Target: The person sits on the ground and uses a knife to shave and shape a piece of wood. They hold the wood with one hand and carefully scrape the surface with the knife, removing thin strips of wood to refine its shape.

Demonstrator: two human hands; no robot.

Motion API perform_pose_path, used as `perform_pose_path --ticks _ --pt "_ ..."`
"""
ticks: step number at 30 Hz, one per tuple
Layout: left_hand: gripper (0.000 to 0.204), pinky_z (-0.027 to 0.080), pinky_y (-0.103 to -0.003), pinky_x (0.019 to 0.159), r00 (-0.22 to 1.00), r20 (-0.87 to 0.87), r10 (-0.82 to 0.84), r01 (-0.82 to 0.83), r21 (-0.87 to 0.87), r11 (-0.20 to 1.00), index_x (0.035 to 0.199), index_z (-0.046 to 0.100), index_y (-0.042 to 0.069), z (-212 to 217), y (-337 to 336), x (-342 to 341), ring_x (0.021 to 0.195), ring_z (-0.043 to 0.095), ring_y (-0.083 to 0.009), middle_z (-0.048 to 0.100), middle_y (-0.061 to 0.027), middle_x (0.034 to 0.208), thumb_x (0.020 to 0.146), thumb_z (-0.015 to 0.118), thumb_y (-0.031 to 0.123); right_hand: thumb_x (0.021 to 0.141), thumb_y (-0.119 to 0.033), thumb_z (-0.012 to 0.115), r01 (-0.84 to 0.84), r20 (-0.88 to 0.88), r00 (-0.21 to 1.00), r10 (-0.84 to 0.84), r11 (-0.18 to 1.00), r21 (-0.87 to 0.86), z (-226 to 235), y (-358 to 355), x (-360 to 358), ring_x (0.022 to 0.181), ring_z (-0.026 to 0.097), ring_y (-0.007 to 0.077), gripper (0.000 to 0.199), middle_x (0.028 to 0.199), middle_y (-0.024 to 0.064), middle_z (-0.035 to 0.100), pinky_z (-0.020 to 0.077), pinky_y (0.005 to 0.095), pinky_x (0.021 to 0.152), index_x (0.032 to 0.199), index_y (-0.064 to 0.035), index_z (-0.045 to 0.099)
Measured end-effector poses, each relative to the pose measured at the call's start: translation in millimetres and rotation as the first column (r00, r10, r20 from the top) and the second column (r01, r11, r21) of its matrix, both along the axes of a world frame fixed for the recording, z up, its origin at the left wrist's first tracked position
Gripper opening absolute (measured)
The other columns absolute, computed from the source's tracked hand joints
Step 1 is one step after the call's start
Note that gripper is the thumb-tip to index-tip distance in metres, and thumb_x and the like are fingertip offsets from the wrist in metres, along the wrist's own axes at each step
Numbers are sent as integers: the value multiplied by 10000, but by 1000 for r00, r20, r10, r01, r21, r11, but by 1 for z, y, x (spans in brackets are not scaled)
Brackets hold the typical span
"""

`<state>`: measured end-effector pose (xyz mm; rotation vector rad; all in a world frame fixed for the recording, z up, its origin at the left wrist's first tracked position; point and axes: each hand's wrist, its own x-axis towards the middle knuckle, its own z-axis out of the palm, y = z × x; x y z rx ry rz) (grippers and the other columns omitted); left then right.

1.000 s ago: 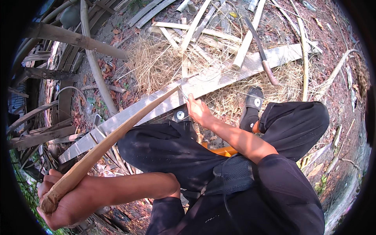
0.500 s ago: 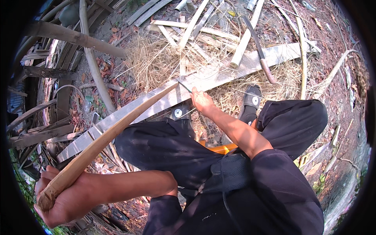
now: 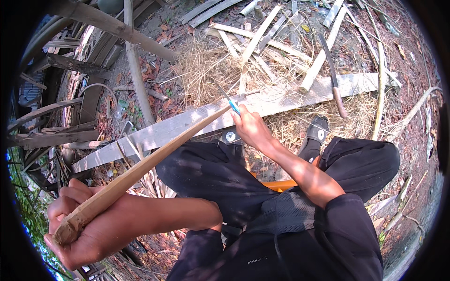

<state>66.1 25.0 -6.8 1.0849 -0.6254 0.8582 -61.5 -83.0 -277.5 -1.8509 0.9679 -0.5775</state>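
My left hand (image 3: 105, 230), low at the left, is closed round the thick end of a long pale wooden stick (image 3: 154, 160). The stick slants up and away to the middle of the view, tapering toward its far tip. At that tip my right hand (image 3: 253, 127) grips a small knife with a blue handle (image 3: 235, 107). Its thin blade points up and left, beside the stick's tip. Whether the blade touches the wood cannot be made out. Under the stick's far part lies a long grey plank (image 3: 281, 99), lying crosswise in front of my feet.
A curved long-bladed knife with a brown handle (image 3: 339, 101) lies across the plank's right part. Dry shavings (image 3: 199, 70) and several split bamboo strips (image 3: 260, 35) cover the ground beyond. Stacked poles and boards (image 3: 79, 138) crowd the left side. My bent knees flank my right forearm.
The view has shifted, so the ground things sit lower and farther right. My right hand has turned the small knife, and its blue handle now shows. Both hands keep their holds.
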Motion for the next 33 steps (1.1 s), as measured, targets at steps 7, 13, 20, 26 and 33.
perform_pose_path --ticks 7,13,20,26,33 --pt "416 419 -282 441 1000 -2 9 -9 -26 1000 608 499 1 2 -6 -13 474 472 -190 492 -104 571 833 396 335 891 -101 512 -115 307 940 148 986 -124 154 81 -20 479 530 405 178 514 213 495 398 454 419 936 46 423" --pt "409 259 -236 447 985 -61 160 -166 -118 979 591 436 79 9 -23 -21 435 330 -122 348 -21 501 869 368 371 893 -101 505 -58 43 997 64 989 -139 89 65 -17 472 518 420 174 506 218 493 381 482 417 915 40 406" --pt "374 402 -276 420 999 10 -46 47 -64 997 565 453 24 0 -11 -17 431 430 -169 479 -91 545 826 438 291 883 -125 530 -81 61 994 90 987 -137 113 60 -26 503 532 441 193 502 222 507 403 504 444 927 18 408" --pt "373 201 -232 356 1000 11 -8 9 -61 998 547 364 74 1 -20 -32 386 298 -102 331 -27 480 835 407 307 879 -123 523 -86 26 995 94 973 -214 96 63 -27 492 537 431 191 500 214 512 425 494 442 931 17 403" --pt "254 355 -208 336 997 80 4 7 -141 990 662 413 9 17 -28 -43 401 415 -129 466 -94 545 831 441 198 930 -161 374 -62 -396 918 -2 987 -148 -77 42 -84 657 607 410 228 635 249 567 481 485 592 1007 46 430"
